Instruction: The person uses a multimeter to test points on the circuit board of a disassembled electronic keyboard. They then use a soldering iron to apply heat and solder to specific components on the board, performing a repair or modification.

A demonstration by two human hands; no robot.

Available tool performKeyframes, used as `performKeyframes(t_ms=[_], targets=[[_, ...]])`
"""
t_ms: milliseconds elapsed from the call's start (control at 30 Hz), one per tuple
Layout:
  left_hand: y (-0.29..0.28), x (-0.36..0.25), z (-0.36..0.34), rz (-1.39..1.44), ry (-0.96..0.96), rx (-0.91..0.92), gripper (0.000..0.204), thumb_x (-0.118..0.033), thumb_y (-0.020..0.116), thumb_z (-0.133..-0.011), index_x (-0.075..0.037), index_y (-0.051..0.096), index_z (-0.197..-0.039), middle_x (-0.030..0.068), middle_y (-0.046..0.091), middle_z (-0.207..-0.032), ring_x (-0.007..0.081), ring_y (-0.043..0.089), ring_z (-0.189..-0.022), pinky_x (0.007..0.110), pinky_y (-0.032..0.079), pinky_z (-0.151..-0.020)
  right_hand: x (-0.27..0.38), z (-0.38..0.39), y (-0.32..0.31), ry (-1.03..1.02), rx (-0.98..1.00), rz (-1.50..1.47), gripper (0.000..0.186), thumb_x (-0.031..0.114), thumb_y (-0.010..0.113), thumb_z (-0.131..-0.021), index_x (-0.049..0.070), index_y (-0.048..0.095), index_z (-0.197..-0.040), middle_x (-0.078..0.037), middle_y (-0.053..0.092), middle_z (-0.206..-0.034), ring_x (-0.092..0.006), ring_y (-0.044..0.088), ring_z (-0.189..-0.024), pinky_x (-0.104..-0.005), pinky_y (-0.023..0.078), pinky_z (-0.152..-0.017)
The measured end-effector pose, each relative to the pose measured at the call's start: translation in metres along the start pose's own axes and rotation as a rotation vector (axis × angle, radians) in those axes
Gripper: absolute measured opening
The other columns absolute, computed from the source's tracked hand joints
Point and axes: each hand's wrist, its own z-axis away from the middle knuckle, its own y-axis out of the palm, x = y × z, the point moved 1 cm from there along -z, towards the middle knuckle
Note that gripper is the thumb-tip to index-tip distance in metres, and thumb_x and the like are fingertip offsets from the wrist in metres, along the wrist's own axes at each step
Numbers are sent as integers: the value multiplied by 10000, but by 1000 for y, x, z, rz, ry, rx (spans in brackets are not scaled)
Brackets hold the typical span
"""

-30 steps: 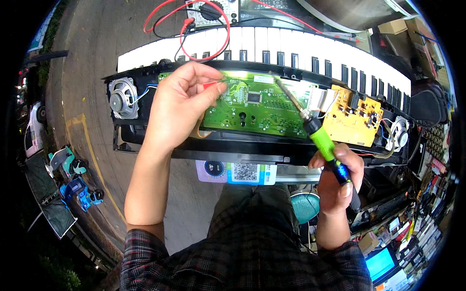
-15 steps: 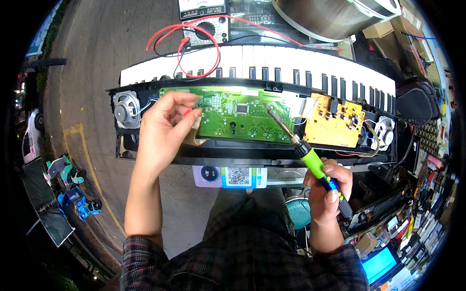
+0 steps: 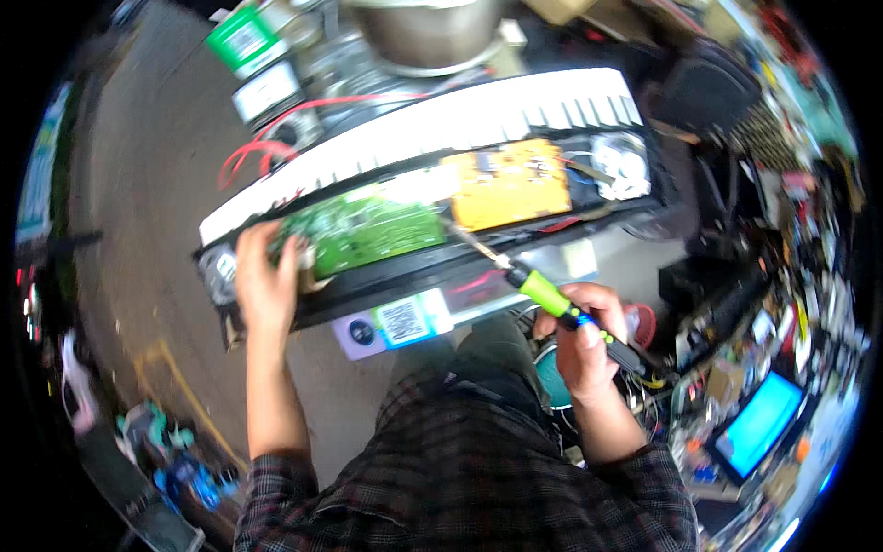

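An electronic keyboard [image 3: 497, 115] lies open, motion-blurred, showing a green circuit board [image 3: 368, 230], a yellow circuit board [image 3: 506, 184] and speakers at both ends, the right one [image 3: 619, 166] pale. My left hand [image 3: 269, 271] is at the green board's left end, fingers curled; what they hold, if anything, is too blurred to name. My right hand [image 3: 587, 340] is closed round a green-and-black soldering iron [image 3: 543, 293]. Its metal tip reaches up-left toward the space between the two boards; whether it touches anything I cannot tell.
Beyond the keyboard are a blurred meter [image 3: 290, 129] with red leads and a large steel pot [image 3: 423, 32]. A QR-code card [image 3: 400, 320] lies at the near edge. Cluttered shelves and a lit blue screen [image 3: 759, 423] are at right; pavement [image 3: 147, 184] is at left.
The view has swung and blurred, so the keyboard now slants up toward the right. My left hand has shifted down-left in the picture; the iron still points up-left from my right hand.
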Motion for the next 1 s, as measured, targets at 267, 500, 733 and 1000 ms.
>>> performKeyframes(t_ms=[267, 500, 733, 1000], targets=[[51, -128, 66, 415, 463, 363, 260, 14, 751, -957, 26, 689, -1210, 193, 676, -1137, 341, 668, -1014, 411, 543, -861, 82, 120, -65, -82, -368, 293, 312, 210, 685, -1054, 23, 616, -1293, -123, 702, -1115, -187, 666, -930, -329, 527, -820], [98, -221, 128, 396, 912, 790, 246, 29, 775, -915, 20, 704, -1150, 180, 682, -1070, 312, 687, -922, 376, 566, -832, 73, 243, -131, -431, -597, 896, 581, 130, 807, -939, 93, 596, -1479, -189, 668, -1252, -357, 685, -1040, -465, 559, -865], [168, -379, 219, 342, 1128, 1119, 272, -73, 833, -906, -11, 732, -1151, 167, 718, -1083, 358, 708, -1000, 418, 574, -887, -12, 360, -189, 155, -1178, 900, 358, 24, 767, -945, 40, 657, -1285, -176, 658, -1109, -398, 696, -967, -436, 583, -820], [300, -533, 334, 283, 1049, 1644, 225, -192, 740, -1045, 3, 724, -1156, 74, 744, -933, 150, 687, -820, 340, 573, -763, -29, 432, -185, 211, -1261, 646, 369, 56, 779, -954, 33, 659, -1302, -189, 684, -1119, -388, 714, -952, -413, 588, -824]])
